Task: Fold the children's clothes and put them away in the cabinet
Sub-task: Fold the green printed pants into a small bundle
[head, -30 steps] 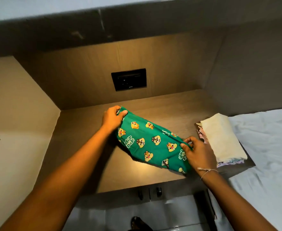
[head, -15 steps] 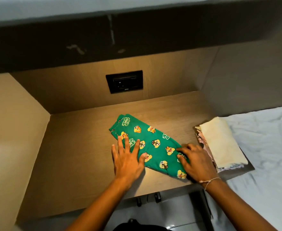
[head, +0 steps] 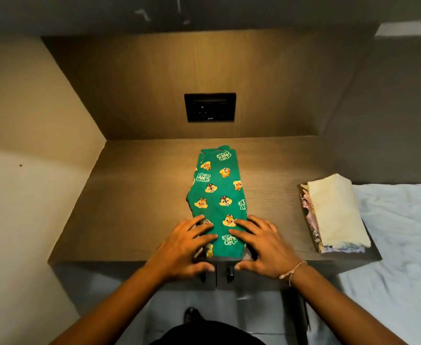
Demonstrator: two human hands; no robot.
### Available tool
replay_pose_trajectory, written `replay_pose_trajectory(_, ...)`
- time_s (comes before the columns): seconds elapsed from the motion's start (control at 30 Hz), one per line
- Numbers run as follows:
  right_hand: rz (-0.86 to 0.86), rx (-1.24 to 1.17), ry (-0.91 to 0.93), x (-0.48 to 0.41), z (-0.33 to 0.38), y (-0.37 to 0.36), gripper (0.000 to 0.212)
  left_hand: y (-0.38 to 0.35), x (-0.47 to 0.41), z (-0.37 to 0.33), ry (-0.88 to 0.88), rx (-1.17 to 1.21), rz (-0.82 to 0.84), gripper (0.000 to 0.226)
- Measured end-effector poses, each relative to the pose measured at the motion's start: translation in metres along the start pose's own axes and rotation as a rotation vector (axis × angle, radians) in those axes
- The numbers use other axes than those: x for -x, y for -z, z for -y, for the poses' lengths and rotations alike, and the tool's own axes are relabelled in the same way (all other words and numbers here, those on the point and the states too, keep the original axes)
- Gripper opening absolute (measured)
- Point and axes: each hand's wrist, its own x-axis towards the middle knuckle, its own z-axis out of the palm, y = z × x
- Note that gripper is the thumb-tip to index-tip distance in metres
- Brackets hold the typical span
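Observation:
A green children's garment [head: 217, 192] printed with cartoon chipmunks lies folded into a long narrow strip on the wooden counter [head: 134, 210], running from the front edge toward the back wall. My left hand [head: 187, 245] rests flat on its near left corner, fingers spread. My right hand [head: 261, 242] presses flat on its near right corner, thumb over the counter's edge. Neither hand grips the cloth. A stack of folded clothes [head: 334, 215], cream piece on top, sits at the counter's right end.
A black wall socket [head: 210, 107] is set in the back panel. Cabinet doors with dark handles [head: 229, 272] sit under the counter's front edge. A bed with a white sheet [head: 403, 235] adjoins the counter on the right. Walls close the niche left and right.
The garment was held up in both hands, then laid down at an angle. Now it lies straight, front to back, and both hands have slid to its near end.

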Motion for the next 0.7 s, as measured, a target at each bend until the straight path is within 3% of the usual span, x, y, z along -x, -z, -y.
replay_pose_trajectory(0.1,-0.024,0.105,0.061,0.010,-0.001,-0.010,0.070,-0.017,0.018,-0.018,0.040,0.039,-0.017,0.060)
replay_pose_trajectory(0.23,-0.270,0.022,0.088,0.035,0.011,-0.026,0.037,-0.017,0.023,-0.046,0.108,0.167,-0.240,0.029)
replay_pose_trajectory(0.37,-0.379,-0.386,-0.076,0.059,0.026,-0.029,0.034,-0.005,0.037,-0.078,0.408,0.598,-0.392,0.032)
replay_pose_trajectory(0.43,-0.413,-0.668,-0.192,0.062,0.031,-0.017,0.026,0.013,0.033,-0.088,0.519,0.854,-0.477,0.017)
replay_pose_trajectory(0.5,-0.481,-0.803,-0.264,0.049,0.029,0.001,0.028,0.032,0.015,-0.084,0.589,0.974,-0.467,0.012)
replay_pose_trajectory(0.6,-0.463,-0.743,-0.362,0.009,0.010,0.023,0.035,0.047,-0.026,-0.050,0.717,0.929,-0.402,0.015)
replay_pose_trajectory(0.7,-0.386,-0.578,-0.488,-0.040,-0.012,0.037,0.029,0.051,-0.076,-0.013,0.828,0.758,-0.303,0.028)
